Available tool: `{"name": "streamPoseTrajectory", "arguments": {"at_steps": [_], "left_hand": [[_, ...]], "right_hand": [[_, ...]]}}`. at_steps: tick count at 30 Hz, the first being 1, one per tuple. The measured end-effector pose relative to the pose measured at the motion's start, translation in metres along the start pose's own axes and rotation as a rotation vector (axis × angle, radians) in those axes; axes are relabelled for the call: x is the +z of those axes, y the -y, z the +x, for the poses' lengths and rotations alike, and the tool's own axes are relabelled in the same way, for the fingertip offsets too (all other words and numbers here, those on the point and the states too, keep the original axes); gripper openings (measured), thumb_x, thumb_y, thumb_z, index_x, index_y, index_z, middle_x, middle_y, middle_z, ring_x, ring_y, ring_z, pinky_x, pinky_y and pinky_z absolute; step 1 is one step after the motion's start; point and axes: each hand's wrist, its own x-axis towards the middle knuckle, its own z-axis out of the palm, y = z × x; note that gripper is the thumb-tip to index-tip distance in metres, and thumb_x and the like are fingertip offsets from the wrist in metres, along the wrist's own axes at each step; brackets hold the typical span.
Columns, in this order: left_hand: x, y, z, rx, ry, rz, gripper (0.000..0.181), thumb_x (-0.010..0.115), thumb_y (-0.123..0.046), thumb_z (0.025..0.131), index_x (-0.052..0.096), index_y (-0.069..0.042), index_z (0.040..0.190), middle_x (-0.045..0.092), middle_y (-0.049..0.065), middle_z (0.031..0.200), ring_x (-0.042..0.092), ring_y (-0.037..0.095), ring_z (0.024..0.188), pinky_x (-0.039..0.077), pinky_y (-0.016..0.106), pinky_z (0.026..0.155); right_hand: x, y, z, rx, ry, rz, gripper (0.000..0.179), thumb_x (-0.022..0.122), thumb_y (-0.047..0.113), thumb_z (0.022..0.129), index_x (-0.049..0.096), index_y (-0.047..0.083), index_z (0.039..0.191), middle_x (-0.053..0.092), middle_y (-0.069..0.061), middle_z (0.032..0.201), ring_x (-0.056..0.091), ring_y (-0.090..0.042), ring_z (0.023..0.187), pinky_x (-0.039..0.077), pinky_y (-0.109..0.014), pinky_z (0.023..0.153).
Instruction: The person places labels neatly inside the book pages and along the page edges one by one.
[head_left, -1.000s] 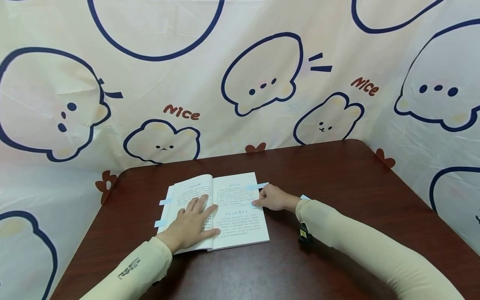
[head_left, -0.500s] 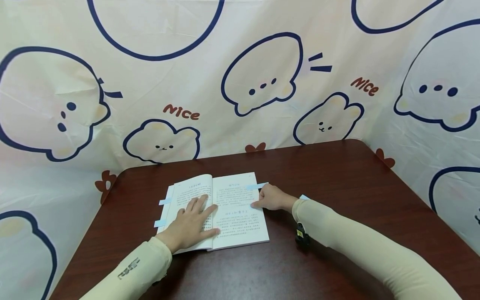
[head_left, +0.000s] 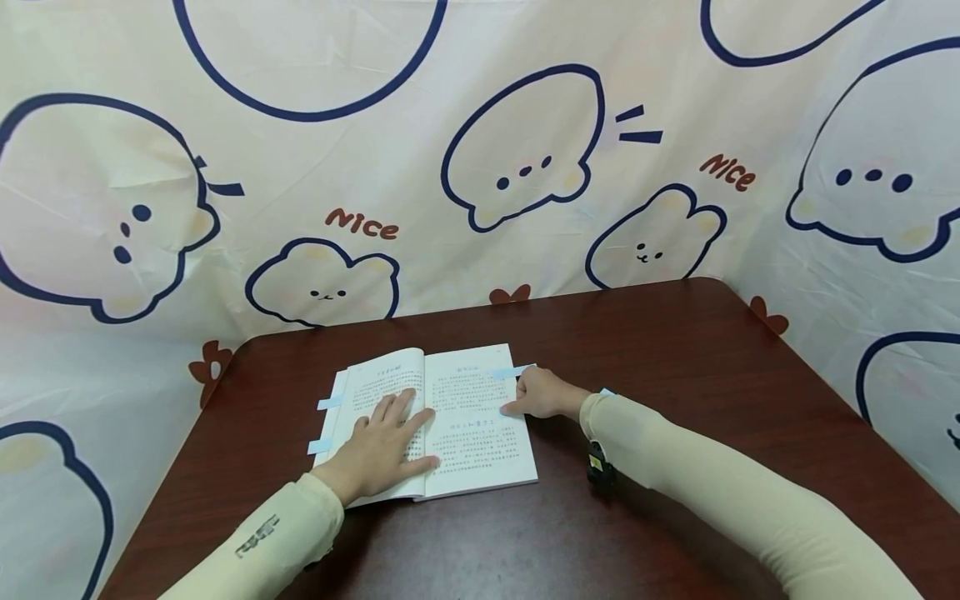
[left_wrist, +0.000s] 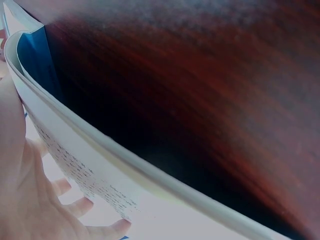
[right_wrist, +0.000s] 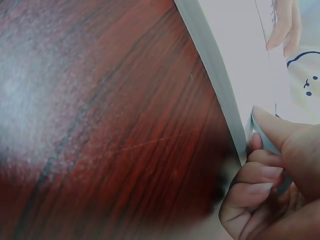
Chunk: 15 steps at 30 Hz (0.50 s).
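Note:
An open book (head_left: 480,450) with printed pages lies on the dark wooden table. My left hand (head_left: 381,450) rests with spread fingers on the left page and across the centre fold. In the left wrist view, that side's pages (left_wrist: 120,165) curve up from the table above a blue cover (left_wrist: 39,57). At the book's right edge, my right hand (head_left: 546,394) pinches a light blue sticky tab (right_wrist: 265,137), thumb on the page and the other fingers curled below. Another blue sticky tab (head_left: 513,372) sticks out just above the thumb.
Two light blue tabs project from the book's left edge, the upper tab (head_left: 330,403) and the lower tab (head_left: 319,447). A small blue strip (head_left: 607,392) shows at the right sleeve's cuff. A cartoon-printed curtain (head_left: 450,275) stands behind the table (head_left: 637,333).
My right hand and forearm have shifted slightly left, the thumb covering more of the tab at the page edge. The left hand and the book stay in place.

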Motion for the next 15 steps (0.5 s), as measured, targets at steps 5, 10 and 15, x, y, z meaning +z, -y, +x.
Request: {"name": "streamPoseTrajectory", "arguments": {"at_steps": [5,10,15], "left_hand": [[0.0003,0.0,0.0003,-0.001,0.001,-0.004,0.073,0.057,-0.065,0.092,0.046,-0.021,0.151,0.029,0.019,0.163,0.033,0.048,0.146,0.042,0.07,0.1],[0.0004,0.0,0.0001,0.002,0.001,-0.002,0.074,0.057,-0.065,0.092,0.046,-0.021,0.151,0.029,0.019,0.163,0.033,0.047,0.146,0.042,0.07,0.1],[0.0,0.0005,0.0003,0.003,0.002,0.002,0.074,0.057,-0.066,0.092,0.046,-0.021,0.151,0.029,0.019,0.163,0.033,0.047,0.145,0.042,0.071,0.099]], "right_hand": [[-0.0014,0.0035,-0.001,0.008,-0.009,-0.008,0.052,0.08,0.027,0.088,0.047,0.014,0.05,0.037,0.006,0.045,0.029,-0.008,0.044,0.024,-0.021,0.044],[-0.0012,0.0042,-0.0027,0.021,-0.013,-0.02,0.054,0.08,0.028,0.088,0.046,0.014,0.049,0.035,0.006,0.045,0.028,-0.007,0.044,0.023,-0.021,0.044],[-0.0004,0.0046,-0.004,0.028,-0.013,-0.015,0.055,0.079,0.029,0.088,0.046,0.014,0.047,0.035,0.007,0.043,0.027,-0.007,0.043,0.023,-0.021,0.044]]}}
